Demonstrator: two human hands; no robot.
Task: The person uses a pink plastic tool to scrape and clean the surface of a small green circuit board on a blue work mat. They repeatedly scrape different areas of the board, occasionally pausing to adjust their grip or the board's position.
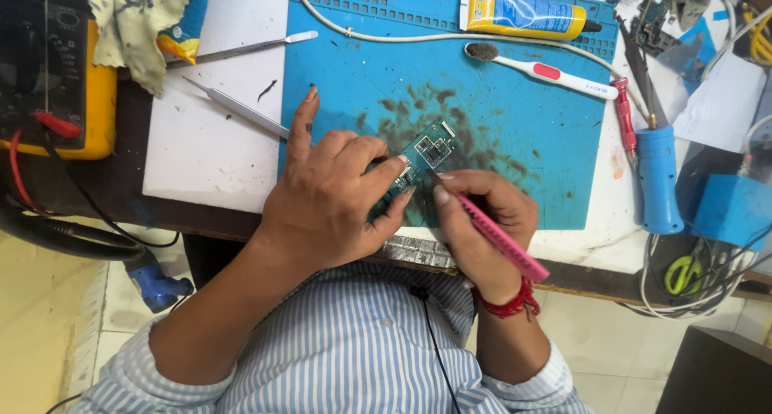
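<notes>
- Left hand [326, 197]: grip pinched on the board [426, 152], thumb and fingers at its near end, index finger stretched flat over the mat [515, 124].
- Board: small, green, lying on the stained middle of the blue mat, near the bench [209, 152] front edge.
- Right hand [482, 221]: grip closed round a pink tool [494, 233], tip touching the board.
- Toothbrush [547, 72] and glue tube [523, 16] at the mat's far side.
- Tweezers [237, 108] left of the mat; blue iron [658, 177] to the right.
</notes>
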